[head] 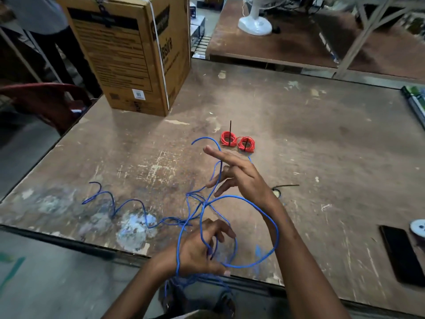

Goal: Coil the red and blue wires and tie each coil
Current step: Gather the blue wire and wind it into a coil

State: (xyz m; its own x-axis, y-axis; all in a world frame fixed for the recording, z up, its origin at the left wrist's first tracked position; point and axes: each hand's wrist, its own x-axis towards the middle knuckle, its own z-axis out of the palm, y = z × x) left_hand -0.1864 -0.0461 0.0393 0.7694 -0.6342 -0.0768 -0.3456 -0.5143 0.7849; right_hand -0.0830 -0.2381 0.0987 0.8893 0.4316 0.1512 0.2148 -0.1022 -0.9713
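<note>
Two small red wire coils lie side by side on the wooden table, each bound with a black zip tie. A long blue wire trails in waves across the table's left part and rises in loose loops around both my hands. My left hand is near the front edge, fingers curled round several blue strands. My right hand is raised above the table with fingers spread and mostly straight; a blue strand runs past its fingers and a wide loop hangs over that wrist. A loose black zip tie lies right of my right hand.
A large cardboard box stands at the table's back left. A black phone and a white round object lie at the right edge. A red chair and a standing person are at left. A second table with a white fan base is behind.
</note>
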